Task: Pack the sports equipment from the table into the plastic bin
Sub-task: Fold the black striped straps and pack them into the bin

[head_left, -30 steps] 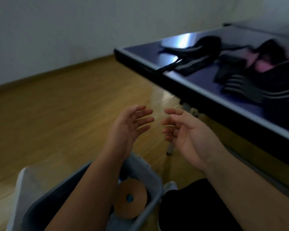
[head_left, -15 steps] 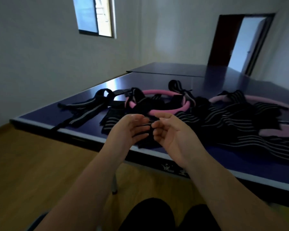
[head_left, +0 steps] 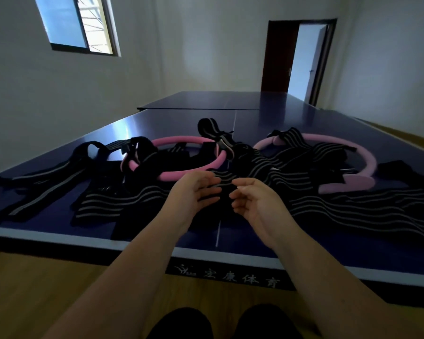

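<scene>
On the dark blue worktop [head_left: 171, 121] lay two pink hoops, the left ring [head_left: 176, 176] and the right ring [head_left: 368, 160], tangled with black striped straps [head_left: 113, 201]. Straps draped across both rings and hid parts of their rims. The left hand [head_left: 194, 192] and right hand [head_left: 255, 204] hung just above the pile, palms facing, fingers [head_left: 211, 189] loosely curled and gripping nothing. The heap was too dark to count single straps, and its right end ran out of frame.

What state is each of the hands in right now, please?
Left hand: open, fingers relaxed, holding nothing.
Right hand: open, fingers loosely curled, holding nothing.
</scene>
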The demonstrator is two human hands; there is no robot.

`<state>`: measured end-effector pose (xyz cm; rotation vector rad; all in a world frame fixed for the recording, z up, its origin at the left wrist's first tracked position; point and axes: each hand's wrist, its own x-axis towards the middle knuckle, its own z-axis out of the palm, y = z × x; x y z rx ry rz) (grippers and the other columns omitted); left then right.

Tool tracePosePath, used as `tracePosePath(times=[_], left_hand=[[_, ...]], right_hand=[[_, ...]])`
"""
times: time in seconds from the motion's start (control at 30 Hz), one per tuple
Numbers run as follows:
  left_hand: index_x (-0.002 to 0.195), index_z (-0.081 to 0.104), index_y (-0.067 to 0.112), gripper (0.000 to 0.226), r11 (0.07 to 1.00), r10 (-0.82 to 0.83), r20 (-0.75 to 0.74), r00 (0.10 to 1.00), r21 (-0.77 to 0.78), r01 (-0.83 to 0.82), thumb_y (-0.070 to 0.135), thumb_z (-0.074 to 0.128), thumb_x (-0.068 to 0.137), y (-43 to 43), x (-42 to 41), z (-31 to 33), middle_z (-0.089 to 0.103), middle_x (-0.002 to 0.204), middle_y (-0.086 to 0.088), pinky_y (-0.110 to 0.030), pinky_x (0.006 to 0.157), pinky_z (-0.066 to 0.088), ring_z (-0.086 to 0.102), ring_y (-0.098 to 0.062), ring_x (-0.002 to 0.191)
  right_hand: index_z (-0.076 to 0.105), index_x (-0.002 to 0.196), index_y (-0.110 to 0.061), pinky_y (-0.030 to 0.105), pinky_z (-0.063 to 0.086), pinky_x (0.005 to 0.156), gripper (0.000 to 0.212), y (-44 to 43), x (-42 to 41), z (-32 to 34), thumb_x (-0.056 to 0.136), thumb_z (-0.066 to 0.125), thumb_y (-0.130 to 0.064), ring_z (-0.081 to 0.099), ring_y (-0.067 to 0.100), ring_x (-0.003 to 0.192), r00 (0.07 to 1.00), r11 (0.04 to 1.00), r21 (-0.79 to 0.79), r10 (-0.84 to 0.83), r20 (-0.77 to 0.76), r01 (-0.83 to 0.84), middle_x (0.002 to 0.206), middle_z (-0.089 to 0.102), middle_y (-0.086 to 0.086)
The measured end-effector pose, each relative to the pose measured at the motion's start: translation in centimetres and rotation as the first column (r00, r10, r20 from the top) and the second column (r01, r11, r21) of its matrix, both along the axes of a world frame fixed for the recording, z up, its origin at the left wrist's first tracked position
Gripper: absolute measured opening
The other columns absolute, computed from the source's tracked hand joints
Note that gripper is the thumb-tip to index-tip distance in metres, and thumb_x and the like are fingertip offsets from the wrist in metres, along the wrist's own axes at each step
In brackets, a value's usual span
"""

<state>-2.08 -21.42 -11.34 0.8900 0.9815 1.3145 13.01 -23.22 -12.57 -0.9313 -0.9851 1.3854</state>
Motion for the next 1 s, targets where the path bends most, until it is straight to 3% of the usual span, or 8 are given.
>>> tracePosePath(times=[0.1,0.2,0.3,0.4,0.63,0.77,0.87,1.0], left_hand=[[0.112,0.065,0.001,0.022,0.999,-0.021,-0.021,1.0,0.034,0.022,0.012,0.054,0.095,1.9,1.0,-0.6,0.071,0.108,-0.016,-0.038,0.083,0.058,0.069,-0.029,0.096],[0.105,0.067,0.01,0.015,0.983,-0.015,-0.286,0.958,0.172,0.066,0.004,0.056,0.095,3.5,1.4,-2.0,0.071,0.108,-0.008,-0.032,0.089,0.056,0.067,-0.022,0.101],[0.108,0.07,0.021,0.029,0.928,0.093,-0.723,0.685,0.312,0.204,0.001,0.061,0.089,4.2,1.3,-3.2,0.07,0.106,0.007,-0.014,0.084,0.05,0.065,-0.005,0.1],[0.108,0.071,0.029,0.028,0.888,0.113,-0.883,0.456,0.295,0.352,0.01,0.062,0.088,4.2,1.3,-4.0,0.067,0.097,0.017,-0.006,0.073,0.042,0.061,0.006,0.09],[0.124,0.06,0.034,0.041,0.913,-0.041,-0.871,0.489,0.166,0.372,0.022,0.07,0.086,4.0,0.5,-4.7,0.065,0.108,0.017,-0.012,0.078,0.046,0.061,0.003,0.096],[0.138,0.048,0.033,0.068,0.896,-0.026,-0.903,0.429,0.169,0.411,0.034,0.08,0.078,3.8,0.5,-4.5,0.06,0.123,0.016,-0.022,0.095,0.048,0.058,0.001,0.11],[0.137,0.051,0.031,0.054,0.905,0.125,-0.916,0.381,0.262,0.334,0.028,0.07,0.087,4.2,0.8,-4.2,0.062,0.124,0.012,-0.025,0.093,0.049,0.059,-0.005,0.11],[0.126,0.062,0.029,0.032,0.902,0.221,-0.824,0.521,0.376,0.212,0.02,0.06,0.095,5.2,1.0,-2.8,0.067,0.117,0.013,-0.01,0.083,0.044,0.062,-0.003,0.106]], right_hand=[[0.064,0.103,-0.008,0.026,0.049,0.065,0.02,1.2,1.3,-0.2,0.097,0.046,0.0,0.059,0.014,0.065,0.999,0.999,0.011,-0.032,0.033,0.031,0.078,0.065,0.007],[0.065,0.104,-0.012,0.021,0.052,0.067,0.02,2.4,2.7,-1.1,0.093,0.055,0.001,0.062,0.013,0.075,0.917,0.987,0.116,-0.144,0.371,0.108,0.091,0.066,0.008],[0.066,0.11,-0.021,0.02,0.05,0.083,0.028,3.3,3.8,-2.2,0.089,0.06,-0.004,0.06,0.008,0.092,0.533,0.924,0.38,-0.299,0.791,-0.045,0.102,0.063,-0.002],[0.066,0.116,-0.028,0.032,0.051,0.089,0.031,3.7,4.2,-2.6,0.085,0.066,-0.026,0.058,0.007,0.097,0.273,0.9,0.334,-0.26,0.926,-0.279,0.105,0.062,-0.009],[0.059,0.132,-0.031,0.033,0.048,0.097,0.04,3.9,4.7,-3.2,0.092,0.063,-0.027,0.059,0.008,0.107,0.255,0.913,0.254,-0.175,0.951,-0.32,0.121,0.064,-0.009],[0.063,0.132,-0.025,0.022,0.041,0.104,0.034,4.5,4.9,-2.9,0.099,0.055,-0.022,0.056,0.004,0.118,0.415,0.931,0.308,-0.206,0.886,-0.196,0.131,0.063,-0.009],[0.07,0.12,-0.024,0.013,0.04,0.092,0.028,5.3,4.9,-2.1,0.1,0.051,-0.017,0.059,0.002,0.106,0.44,0.883,0.463,-0.386,0.811,-0.079,0.119,0.068,-0.009],[0.069,0.114,-0.023,0.005,0.038,0.084,0.026,6.9,5.1,0.4,0.101,0.047,-0.018,0.058,0.001,0.099,0.545,0.793,0.582,-0.573,0.612,0.179,0.11,0.067,-0.01]])
